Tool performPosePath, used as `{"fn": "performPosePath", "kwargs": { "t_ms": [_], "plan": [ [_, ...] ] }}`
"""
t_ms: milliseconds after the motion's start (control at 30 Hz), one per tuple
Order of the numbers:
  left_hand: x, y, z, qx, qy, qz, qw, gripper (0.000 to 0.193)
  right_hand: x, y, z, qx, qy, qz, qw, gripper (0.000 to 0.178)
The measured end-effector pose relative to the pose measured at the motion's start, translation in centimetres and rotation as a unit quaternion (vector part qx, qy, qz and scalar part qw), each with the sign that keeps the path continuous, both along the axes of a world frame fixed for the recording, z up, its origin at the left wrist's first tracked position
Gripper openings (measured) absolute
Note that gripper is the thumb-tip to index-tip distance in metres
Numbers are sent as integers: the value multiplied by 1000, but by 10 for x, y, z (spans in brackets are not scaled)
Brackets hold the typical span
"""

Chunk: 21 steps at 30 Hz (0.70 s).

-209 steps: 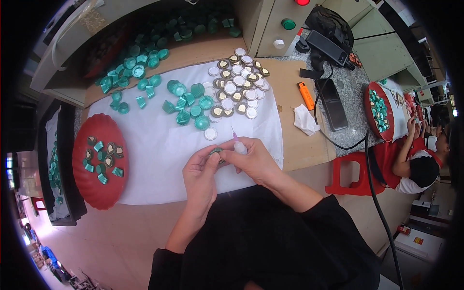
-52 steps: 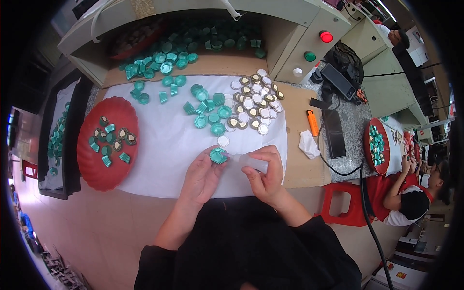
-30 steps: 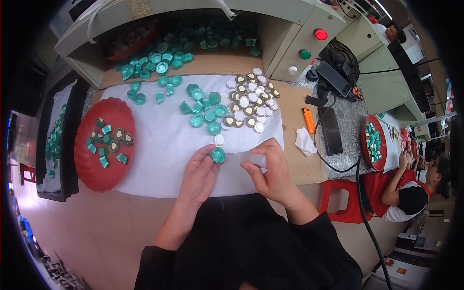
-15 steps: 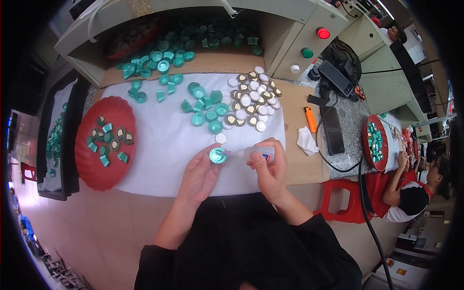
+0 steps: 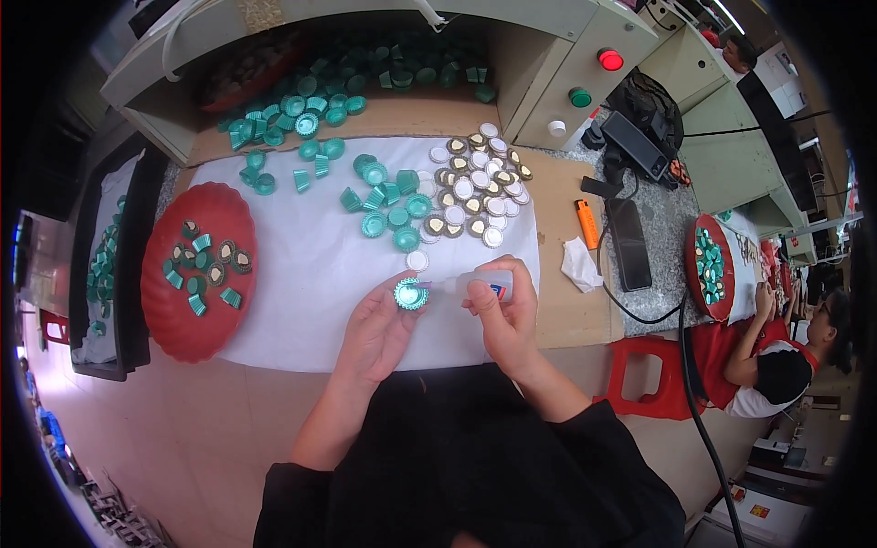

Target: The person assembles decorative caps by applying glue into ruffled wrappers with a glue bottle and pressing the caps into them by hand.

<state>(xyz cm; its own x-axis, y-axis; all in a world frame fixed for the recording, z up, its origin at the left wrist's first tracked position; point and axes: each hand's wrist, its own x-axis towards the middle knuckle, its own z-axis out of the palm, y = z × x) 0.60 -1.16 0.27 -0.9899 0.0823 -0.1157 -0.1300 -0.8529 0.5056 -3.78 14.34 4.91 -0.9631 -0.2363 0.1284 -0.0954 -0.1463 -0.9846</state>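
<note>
My left hand (image 5: 376, 331) is closed on a green fluted metallic cup (image 5: 411, 294), its open side facing up. In my right hand (image 5: 504, 315) a small white squeeze bottle (image 5: 475, 285) lies tilted sideways, its thin nozzle reaching into the cup. Just beyond the cup, a white disc (image 5: 417, 261) rests on the white sheet (image 5: 292, 310). Several loose green cups (image 5: 399, 217) lie farther off, next to a heap of round discs (image 5: 476, 187), some white-faced and others dark-rimmed with a pale centre.
A red scalloped tray (image 5: 196, 329) at left holds green cups and dark-rimmed discs. More green cups (image 5: 306, 124) fill the shelf opening behind. To the right are an orange lighter (image 5: 586, 225), crumpled tissue (image 5: 580, 267), a phone (image 5: 628, 247) and cables. A co-worker (image 5: 776, 356) sits far right.
My right hand and the squeeze bottle have shifted slightly left, bringing the nozzle a little farther over the cup. My left hand holds the cup nearly still.
</note>
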Motion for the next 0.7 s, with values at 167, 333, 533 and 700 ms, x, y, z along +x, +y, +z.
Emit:
{"fn": "performPosePath", "kwargs": {
  "t_ms": [167, 333, 533, 700],
  "plan": [
    [0, 1, -2, 5, 2, 1, 1000, 36, 2, 0, -1, 15, 30, 1, 999, 21],
    [0, 1, -1, 3, -7, 6, 1000, 36, 1, 0, 0, -5, 12, 18, 1000, 20],
    [1, 0, 1, 19, -6, 9, 1000, 35, -9, 5, 15, 14, -11, 51, 999, 20],
    [2, 1, 0, -11, 15, 7, 1000, 33, -36, 13, 31, 134, -12, 158, 978, 20]
  ]
}}
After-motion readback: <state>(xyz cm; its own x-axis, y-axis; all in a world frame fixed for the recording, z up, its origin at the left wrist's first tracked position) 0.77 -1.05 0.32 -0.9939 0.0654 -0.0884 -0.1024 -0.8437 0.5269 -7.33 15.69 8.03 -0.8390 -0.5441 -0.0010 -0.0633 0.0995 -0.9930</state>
